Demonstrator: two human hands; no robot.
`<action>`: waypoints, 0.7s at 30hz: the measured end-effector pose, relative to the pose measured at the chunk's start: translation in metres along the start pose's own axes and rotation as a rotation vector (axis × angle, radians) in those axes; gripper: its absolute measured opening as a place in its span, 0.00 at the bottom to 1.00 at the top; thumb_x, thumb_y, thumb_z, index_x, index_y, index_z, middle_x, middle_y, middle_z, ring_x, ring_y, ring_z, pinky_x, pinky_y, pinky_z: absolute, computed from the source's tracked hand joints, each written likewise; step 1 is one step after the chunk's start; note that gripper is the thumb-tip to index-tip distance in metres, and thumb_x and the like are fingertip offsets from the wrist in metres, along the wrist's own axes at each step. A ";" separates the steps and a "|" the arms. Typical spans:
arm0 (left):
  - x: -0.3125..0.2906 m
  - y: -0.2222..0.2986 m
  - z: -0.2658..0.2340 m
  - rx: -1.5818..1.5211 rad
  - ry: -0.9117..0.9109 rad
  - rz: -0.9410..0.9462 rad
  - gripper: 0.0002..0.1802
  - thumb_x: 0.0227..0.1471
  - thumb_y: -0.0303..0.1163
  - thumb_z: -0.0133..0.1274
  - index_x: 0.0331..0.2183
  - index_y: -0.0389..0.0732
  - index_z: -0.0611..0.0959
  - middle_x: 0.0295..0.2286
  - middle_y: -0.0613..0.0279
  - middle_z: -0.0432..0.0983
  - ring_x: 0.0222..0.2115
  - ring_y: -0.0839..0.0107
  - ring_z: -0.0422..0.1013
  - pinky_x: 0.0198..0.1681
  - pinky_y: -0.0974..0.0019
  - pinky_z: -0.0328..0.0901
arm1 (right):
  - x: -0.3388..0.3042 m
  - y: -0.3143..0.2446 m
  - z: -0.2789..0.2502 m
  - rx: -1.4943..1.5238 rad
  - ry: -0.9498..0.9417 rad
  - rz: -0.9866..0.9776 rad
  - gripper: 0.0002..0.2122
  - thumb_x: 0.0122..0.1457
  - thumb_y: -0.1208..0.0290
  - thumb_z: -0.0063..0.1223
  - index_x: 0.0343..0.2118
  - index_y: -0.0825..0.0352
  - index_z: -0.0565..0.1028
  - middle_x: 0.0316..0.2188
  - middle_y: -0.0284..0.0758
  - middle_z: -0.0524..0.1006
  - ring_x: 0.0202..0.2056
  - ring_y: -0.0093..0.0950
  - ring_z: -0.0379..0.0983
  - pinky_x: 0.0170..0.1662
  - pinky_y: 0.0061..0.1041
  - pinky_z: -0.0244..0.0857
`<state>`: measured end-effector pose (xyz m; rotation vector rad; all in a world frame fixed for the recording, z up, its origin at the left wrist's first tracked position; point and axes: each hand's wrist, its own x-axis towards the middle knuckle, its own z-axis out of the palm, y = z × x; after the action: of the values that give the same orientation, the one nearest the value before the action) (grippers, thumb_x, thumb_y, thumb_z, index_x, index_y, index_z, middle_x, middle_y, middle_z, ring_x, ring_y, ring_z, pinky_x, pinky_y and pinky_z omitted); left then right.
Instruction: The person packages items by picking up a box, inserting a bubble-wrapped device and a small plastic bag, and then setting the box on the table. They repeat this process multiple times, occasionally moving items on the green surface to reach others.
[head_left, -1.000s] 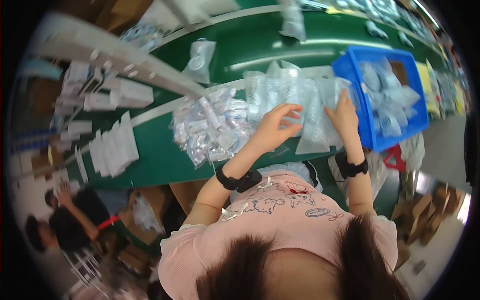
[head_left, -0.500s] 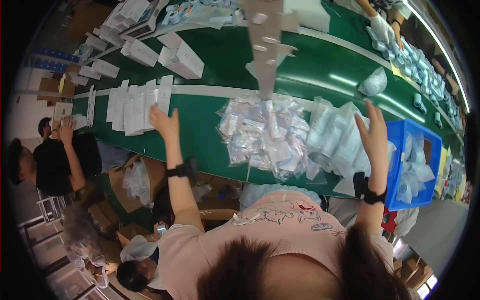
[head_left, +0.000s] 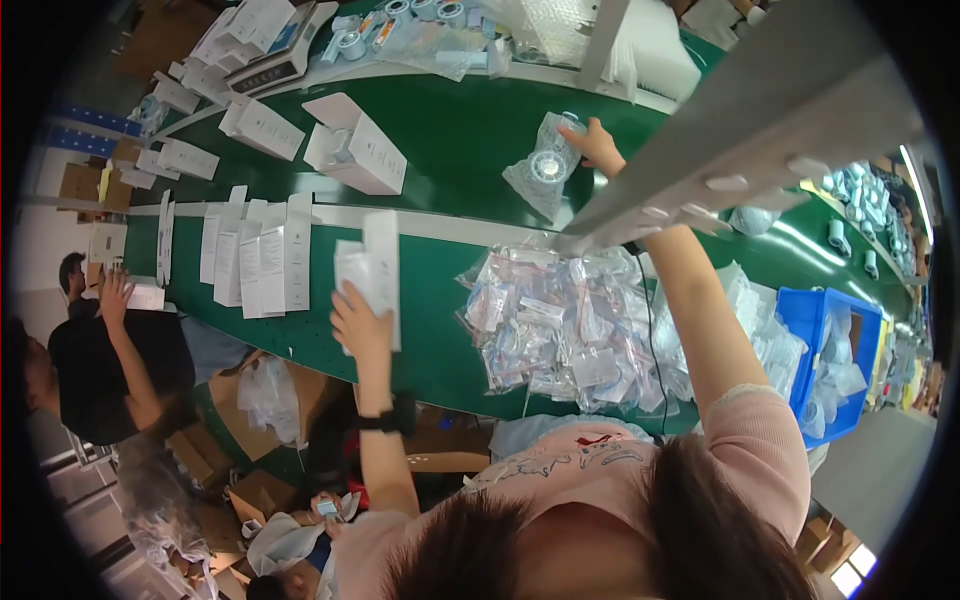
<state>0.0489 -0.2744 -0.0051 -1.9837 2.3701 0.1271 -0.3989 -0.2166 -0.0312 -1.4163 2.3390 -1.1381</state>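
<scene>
My left hand [head_left: 362, 322] is closed around a white carton [head_left: 381, 262] with its top flap up, held at the near side of the green table. To its left stands a row of similar white cartons [head_left: 262, 262]. My right hand [head_left: 598, 148] reaches across to the far strip, fingers closed on the edge of a bubble-wrapped item [head_left: 546, 168] with a round, light-coloured end showing through the wrap. In front of me lies a heap of small clear bags [head_left: 560, 325] with printed papers inside. Several wrapped items [head_left: 745, 310] lie to its right.
A grey metal post [head_left: 740, 130] slants over my right forearm. A blue crate [head_left: 812, 300] with wrapped items stands at the right. An open white carton [head_left: 355, 150] sits on the far strip. A co-worker [head_left: 120, 360] is at the left; another person crouches at lower left.
My left hand, empty before, now holds a white carton. My right hand has moved from beside the wrapped items to the far strip and grips a bubble-wrapped item. The view has shifted.
</scene>
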 end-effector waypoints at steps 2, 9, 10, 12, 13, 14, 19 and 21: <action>-0.035 0.018 -0.011 -0.011 -0.117 -0.030 0.51 0.29 0.39 0.63 0.54 0.46 0.54 0.51 0.48 0.51 0.47 0.48 0.53 0.46 0.47 0.54 | 0.024 0.017 0.026 0.017 -0.102 0.429 0.20 0.49 0.58 0.52 0.40 0.68 0.70 0.50 0.44 0.61 0.46 0.35 0.64 0.44 0.28 0.60; -0.046 0.002 -0.014 -0.307 -0.162 0.087 0.53 0.28 0.38 0.65 0.54 0.41 0.54 0.47 0.45 0.57 0.45 0.50 0.57 0.45 0.51 0.57 | 0.020 -0.022 0.040 0.282 0.187 -0.116 0.08 0.51 0.68 0.52 0.31 0.65 0.69 0.46 0.40 0.64 0.45 0.30 0.63 0.46 0.23 0.57; -0.036 -0.003 -0.009 -0.386 -0.097 0.136 0.53 0.28 0.37 0.65 0.54 0.40 0.54 0.46 0.45 0.59 0.44 0.51 0.59 0.45 0.53 0.58 | 0.019 -0.033 0.036 0.318 0.241 -0.273 0.08 0.52 0.67 0.51 0.30 0.64 0.68 0.47 0.41 0.63 0.45 0.29 0.64 0.46 0.22 0.56; -0.021 -0.010 0.011 -0.497 -0.099 0.141 0.52 0.29 0.36 0.65 0.53 0.38 0.54 0.44 0.46 0.61 0.43 0.54 0.60 0.44 0.55 0.59 | 0.013 -0.036 0.029 0.352 0.292 -0.427 0.07 0.53 0.66 0.50 0.30 0.63 0.67 0.49 0.41 0.63 0.44 0.29 0.65 0.45 0.21 0.55; -0.013 -0.013 0.022 -0.611 -0.099 0.157 0.50 0.30 0.35 0.64 0.53 0.37 0.54 0.43 0.46 0.62 0.42 0.56 0.62 0.43 0.58 0.59 | 0.011 -0.027 0.023 0.633 0.238 -0.309 0.07 0.54 0.67 0.49 0.31 0.63 0.68 0.49 0.41 0.63 0.44 0.30 0.65 0.47 0.22 0.55; -0.003 -0.009 0.025 -0.726 -0.097 0.179 0.49 0.31 0.34 0.64 0.53 0.35 0.55 0.41 0.47 0.64 0.41 0.59 0.63 0.43 0.60 0.60 | 0.012 -0.016 0.015 0.906 0.186 -0.186 0.06 0.54 0.68 0.47 0.32 0.63 0.68 0.49 0.41 0.63 0.45 0.30 0.64 0.48 0.22 0.54; 0.005 -0.008 0.012 -0.921 -0.506 -0.130 0.42 0.36 0.30 0.61 0.51 0.33 0.57 0.40 0.51 0.66 0.40 0.65 0.64 0.42 0.68 0.60 | -0.003 0.011 -0.030 1.618 0.157 0.477 0.09 0.56 0.69 0.42 0.38 0.65 0.69 0.48 0.39 0.66 0.46 0.31 0.64 0.51 0.25 0.54; 0.010 -0.017 0.025 -1.093 -0.643 -0.054 0.38 0.39 0.28 0.58 0.50 0.34 0.58 0.39 0.52 0.67 0.41 0.67 0.64 0.41 0.70 0.60 | -0.012 0.002 -0.039 1.631 0.175 0.534 0.09 0.56 0.69 0.43 0.39 0.65 0.69 0.47 0.39 0.66 0.45 0.31 0.65 0.50 0.25 0.55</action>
<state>0.0630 -0.2849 -0.0313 -1.7705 1.8926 2.0356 -0.4139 -0.1865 -0.0087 -0.0774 0.8878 -2.0699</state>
